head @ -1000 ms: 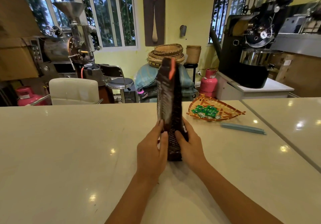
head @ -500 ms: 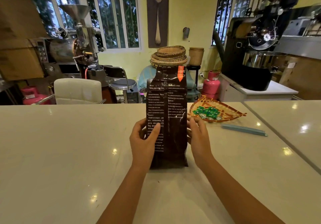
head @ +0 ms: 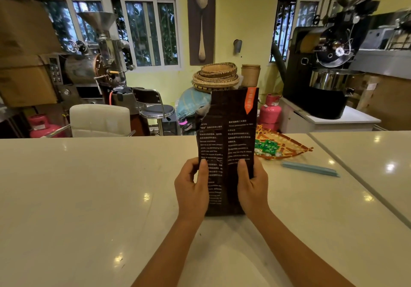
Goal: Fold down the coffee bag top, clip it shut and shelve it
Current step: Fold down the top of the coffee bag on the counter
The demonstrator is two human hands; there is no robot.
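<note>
A tall dark brown coffee bag (head: pixel 226 135) with white print and an orange tag at its top right corner stands upright on the pale counter (head: pixel 89 186), its printed side facing me. My left hand (head: pixel 192 188) grips its lower left edge, thumb on the front. My right hand (head: pixel 252 186) grips the lower right edge the same way. The bag's top is unfolded and straight. A long light blue clip (head: pixel 310 168) lies flat on the counter to the right of the bag, apart from both hands.
A woven tray (head: pixel 287 146) with green wrapped sweets sits just behind and right of the bag. A counter seam runs diagonally at the right. Beyond the counter stand coffee roasters, a white chair (head: pixel 100 119), a stool, stacked baskets and pink gas cylinders.
The bag has been turned from edge-on to its printed side facing me. Both hands have shifted from its narrow edges to the lower left and right sides.
</note>
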